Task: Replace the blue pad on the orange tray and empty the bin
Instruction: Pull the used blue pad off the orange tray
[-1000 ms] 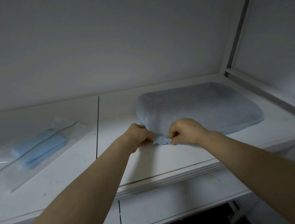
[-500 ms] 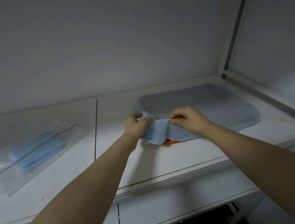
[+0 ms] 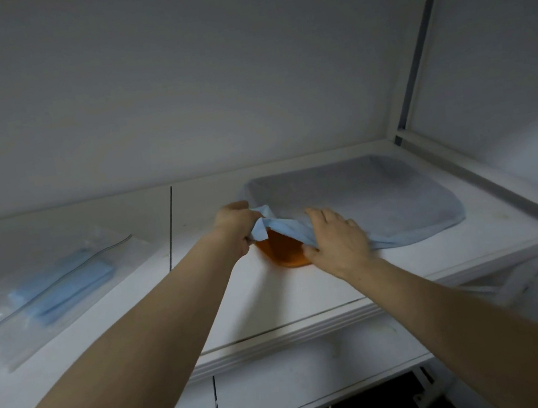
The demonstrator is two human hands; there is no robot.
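A blue pad (image 3: 374, 202) lies draped over an orange tray (image 3: 282, 248) on the white shelf. Only the tray's near left corner shows, where the pad is peeled back. My left hand (image 3: 234, 226) grips the pad's lifted near left corner. My right hand (image 3: 336, 239) lies on the pad's front edge with its fingers spread and its thumb down by the tray's rim. No bin is in view.
A clear plastic bag (image 3: 48, 290) with folded blue pads inside lies on the white shelf (image 3: 308, 295) to the left. A white wall stands behind, and a white frame post (image 3: 412, 55) rises at the right. A lower shelf runs below the front edge.
My left hand has pulled the pad's corner further up and back, baring more of the orange tray. My right hand has let go of its pinch and now lies spread on the pad.
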